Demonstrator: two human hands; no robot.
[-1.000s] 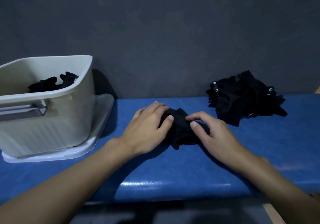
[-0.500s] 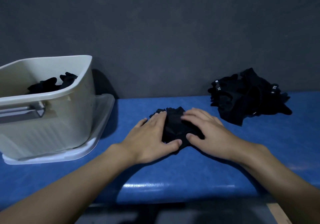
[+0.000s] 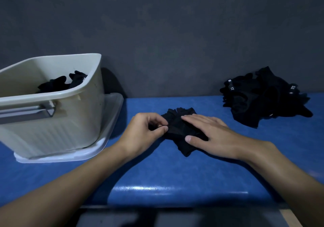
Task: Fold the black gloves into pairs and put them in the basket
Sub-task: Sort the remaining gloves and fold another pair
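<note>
One small bundle of black cloth gloves [image 3: 177, 121] lies on the shiny blue desk [image 3: 175, 170], just right of the tall cream plastic basket [image 3: 84, 118]. The left hand [image 3: 145, 133] pinches its edge in a tight grip, likely to tuck the fold. The right hand [image 3: 212, 132] lies flat and open on top, so nothing springs apart. Far right of the basket waits a heap of loose black gloves [image 3: 263, 98].

Dim, soft, bluish; wide-angle edge warping
</note>
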